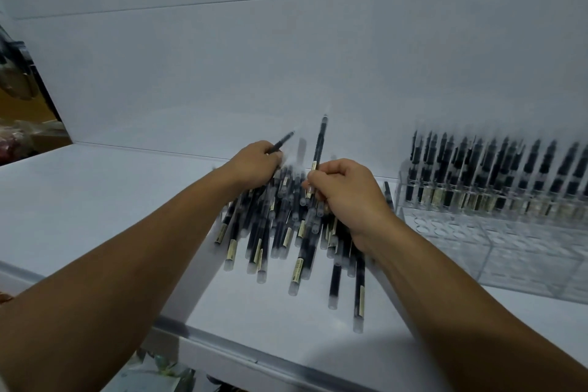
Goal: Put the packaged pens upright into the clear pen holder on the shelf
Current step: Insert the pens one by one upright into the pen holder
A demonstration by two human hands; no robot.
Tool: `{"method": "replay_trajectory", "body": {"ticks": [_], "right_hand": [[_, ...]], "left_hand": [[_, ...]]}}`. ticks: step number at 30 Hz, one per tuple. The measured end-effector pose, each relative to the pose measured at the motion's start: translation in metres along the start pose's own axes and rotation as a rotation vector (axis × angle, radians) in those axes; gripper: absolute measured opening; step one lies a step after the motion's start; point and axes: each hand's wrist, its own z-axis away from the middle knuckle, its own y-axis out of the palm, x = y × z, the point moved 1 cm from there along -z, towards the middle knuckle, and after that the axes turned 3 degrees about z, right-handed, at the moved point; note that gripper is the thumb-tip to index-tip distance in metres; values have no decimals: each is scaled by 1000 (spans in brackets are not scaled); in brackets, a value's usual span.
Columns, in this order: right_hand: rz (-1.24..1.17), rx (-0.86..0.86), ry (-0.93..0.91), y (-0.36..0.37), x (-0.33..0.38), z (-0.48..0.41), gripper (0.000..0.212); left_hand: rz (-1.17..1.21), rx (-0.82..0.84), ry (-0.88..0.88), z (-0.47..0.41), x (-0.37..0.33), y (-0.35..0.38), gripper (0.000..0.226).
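At frame centre, left hand [256, 160] fingers curl round a tilted pen [282, 141], right hand [345, 188] fingers pinch an upright pen [319, 143], both forearms reaching over the pile [280, 229]

Left hand [254, 165]: fingertips hidden behind its own back; grips a slanted pen [283, 141], lower length out of sight in the fist, tip smeared by blur.
Right hand [346, 188]: pinches an upright pen [319, 146]; its lower end lost among the pile of pens [286, 232]; both wrists cover part of that pile.
Label print on the pens too small to read.
Pen holder [496, 242]: cut off by the right edge; standing pens [477, 165] in it streaked with blur, count unclear.
Left edge: dark clutter [19, 79], blurred, cut off, cannot tell what.
Under the shelf [95, 200]: greenish things [159, 372], blurred, cut by the bottom edge.
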Motion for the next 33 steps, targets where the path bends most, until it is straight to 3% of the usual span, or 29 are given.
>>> {"method": "replay_trajectory", "body": {"ticks": [5,14,17,22,26,30,33], "right_hand": [[-46,6,-28,-2,2,1,15],[-77,-32,-54,-6,9,4,11],[-40,-72,-101,-12,14,7,7],[85,-113,-220,-44,34,12,12],[219,-148,-274,-101,42,17,25],[282,-254,-317,-169,36,22,8],[346,-348,-327,-211,35,19,19]], "left_hand": [[160,-41,81,0,-9,1,28],[387,-177,316,-1,-34,6,27],[585,-136,375,5,-47,11,23],[632,-109,424,14,-70,30,16],[707,-49,419,19,-92,53,15],[756,71,418,26,-119,80,18],[770,164,441,32,-143,98,18]]}}
